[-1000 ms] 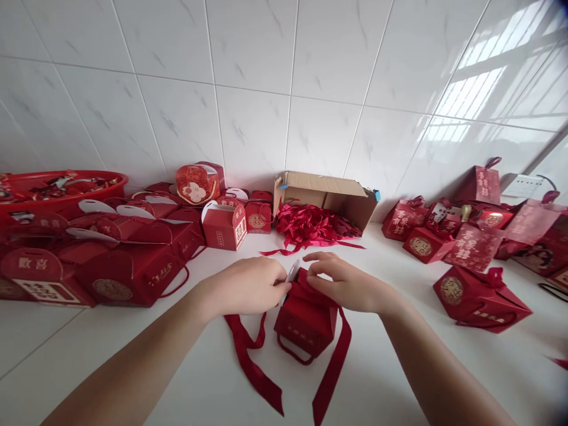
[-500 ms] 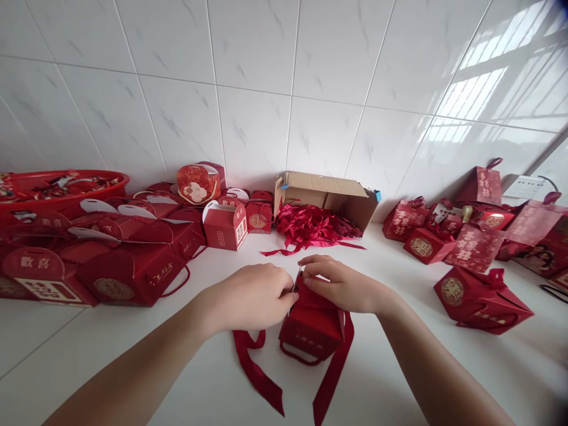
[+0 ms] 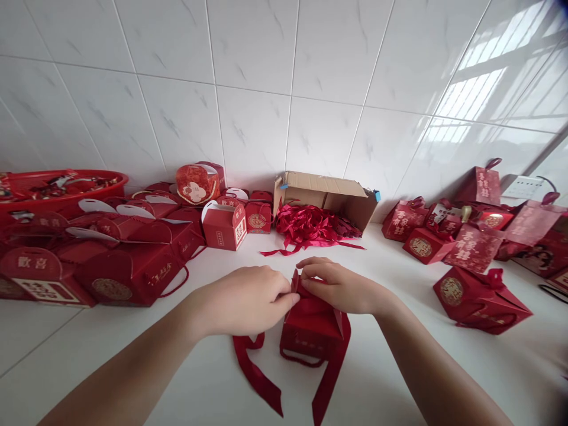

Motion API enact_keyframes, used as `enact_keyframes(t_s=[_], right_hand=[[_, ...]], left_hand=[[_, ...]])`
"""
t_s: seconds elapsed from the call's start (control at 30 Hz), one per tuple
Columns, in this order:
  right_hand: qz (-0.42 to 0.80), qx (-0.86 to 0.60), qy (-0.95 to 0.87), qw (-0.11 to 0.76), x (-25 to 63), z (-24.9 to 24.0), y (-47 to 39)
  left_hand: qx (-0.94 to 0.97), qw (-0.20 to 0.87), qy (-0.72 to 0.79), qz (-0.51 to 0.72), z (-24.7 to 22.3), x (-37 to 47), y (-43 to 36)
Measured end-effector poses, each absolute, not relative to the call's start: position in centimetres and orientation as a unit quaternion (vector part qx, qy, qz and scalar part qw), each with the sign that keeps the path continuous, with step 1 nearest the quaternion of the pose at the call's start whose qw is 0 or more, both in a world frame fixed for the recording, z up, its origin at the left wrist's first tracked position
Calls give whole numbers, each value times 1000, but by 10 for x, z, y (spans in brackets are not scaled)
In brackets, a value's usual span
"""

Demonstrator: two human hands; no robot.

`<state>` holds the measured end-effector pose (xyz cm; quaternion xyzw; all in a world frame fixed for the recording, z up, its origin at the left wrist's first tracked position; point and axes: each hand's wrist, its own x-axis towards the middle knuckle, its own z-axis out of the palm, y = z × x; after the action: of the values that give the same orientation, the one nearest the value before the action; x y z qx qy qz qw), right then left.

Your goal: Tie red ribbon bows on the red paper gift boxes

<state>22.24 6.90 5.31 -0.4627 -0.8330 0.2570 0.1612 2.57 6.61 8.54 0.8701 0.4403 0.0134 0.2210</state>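
A small red gift box (image 3: 313, 331) with a cord handle stands upright on the white counter in front of me. My left hand (image 3: 251, 299) is at the box's upper left edge, its thumb and fingers pinched together against the top flap. From the right, my right hand (image 3: 339, 287) grips the top of the box with curled fingers. A dark red ribbon (image 3: 331, 378) hangs down the right side of the box, and another stretch of ribbon lies on the counter at left, under my left hand. My fingers partly hide the top flaps.
Against the tiled wall, a cardboard box (image 3: 326, 180) holds a heap of red ribbons (image 3: 306, 222). Several red gift boxes (image 3: 133, 269) crowd the left, near a red basin (image 3: 89, 186). At right stands a ribbon-tied box (image 3: 481, 302), with more packages behind it.
My left hand has shifted slightly left along the box's top edge, and the red flap between my hands stands more visible. My right hand stays nearly in place.
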Motion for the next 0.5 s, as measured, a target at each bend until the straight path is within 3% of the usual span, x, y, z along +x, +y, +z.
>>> enact_keyframes(t_s=[0.5], right_hand=[[264,-469,-825,172,223,54,70]], left_hand=[[852,237,449,123,73,34,87]])
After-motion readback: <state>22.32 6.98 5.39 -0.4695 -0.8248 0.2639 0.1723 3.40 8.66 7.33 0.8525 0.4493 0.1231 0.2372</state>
